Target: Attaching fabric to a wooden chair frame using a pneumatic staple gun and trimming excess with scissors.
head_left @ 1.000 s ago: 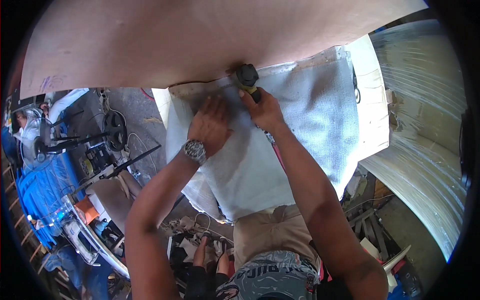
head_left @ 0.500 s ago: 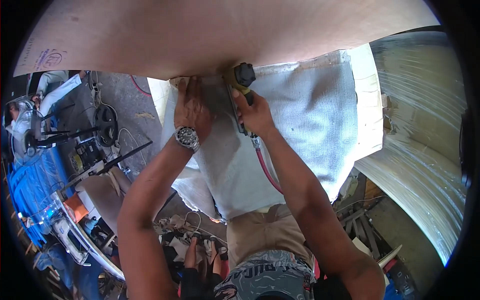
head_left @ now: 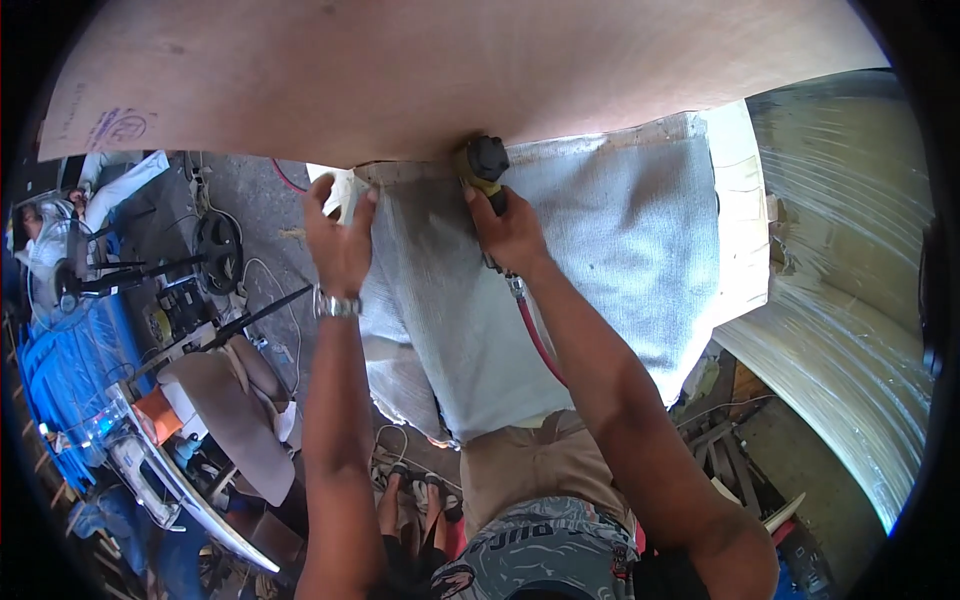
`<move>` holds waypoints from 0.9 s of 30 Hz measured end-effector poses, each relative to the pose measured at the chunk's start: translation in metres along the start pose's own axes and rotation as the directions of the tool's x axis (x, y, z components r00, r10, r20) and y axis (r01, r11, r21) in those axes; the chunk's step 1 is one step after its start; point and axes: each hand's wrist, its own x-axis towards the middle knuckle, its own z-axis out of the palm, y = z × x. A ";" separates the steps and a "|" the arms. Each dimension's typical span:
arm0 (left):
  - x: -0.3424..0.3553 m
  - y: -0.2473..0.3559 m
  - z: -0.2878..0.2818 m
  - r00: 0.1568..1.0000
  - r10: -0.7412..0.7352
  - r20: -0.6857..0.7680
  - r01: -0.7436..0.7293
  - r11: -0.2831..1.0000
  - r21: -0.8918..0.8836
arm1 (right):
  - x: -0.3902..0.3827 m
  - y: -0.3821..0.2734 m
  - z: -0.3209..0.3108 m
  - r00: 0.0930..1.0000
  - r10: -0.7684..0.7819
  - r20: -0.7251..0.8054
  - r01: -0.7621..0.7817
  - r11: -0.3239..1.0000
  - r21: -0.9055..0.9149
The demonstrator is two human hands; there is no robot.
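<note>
My right hand (head_left: 505,225) grips a black and yellow pneumatic staple gun (head_left: 485,160), its red air hose (head_left: 535,335) running down beside my forearm. The gun's head sits at the folded top edge of a grey fabric sheet (head_left: 620,250), under a large tan board (head_left: 460,60). My left hand (head_left: 340,230), a metal watch on its wrist, is open at the fabric's upper left corner, thumb and fingers apart; whether it touches the cloth I cannot tell. A pale panel (head_left: 740,220) shows behind the fabric at right.
Plastic-wrapped foam (head_left: 830,300) curves along the right. On the left are a blue wrapped bundle (head_left: 70,370), a beige padded piece (head_left: 225,420), black metal parts (head_left: 220,250), cables and a person's white-clad limb (head_left: 120,190). Another person's legs (head_left: 395,500) show below.
My left hand has left the fabric beside the gun and moved left to the corner, fingers now spread. My right hand stays on the staple gun near the board's edge, shifted only slightly.
</note>
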 end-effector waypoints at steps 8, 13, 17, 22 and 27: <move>0.051 -0.039 0.005 0.944 -0.001 0.330 0.092 0.961 -0.260 | -0.008 0.013 -0.013 0.972 0.172 0.163 -0.236 0.777 0.584; 0.044 -0.016 0.010 0.988 0.080 0.132 -0.044 0.966 -0.253 | -0.005 0.011 0.004 0.976 0.083 0.203 -0.176 0.850 0.497; 0.040 -0.004 0.010 0.992 0.109 0.061 -0.091 0.965 -0.247 | 0.001 0.012 0.007 0.971 0.078 0.225 -0.182 0.854 0.487; 0.035 0.000 0.011 0.998 0.054 0.008 -0.052 0.980 -0.190 | 0.003 0.018 0.011 0.970 0.077 0.229 -0.198 0.796 0.573; 0.043 0.010 -0.002 0.985 -0.024 0.173 0.051 0.986 -0.158 | 0.006 0.021 0.015 0.950 0.122 0.287 -0.292 0.674 0.679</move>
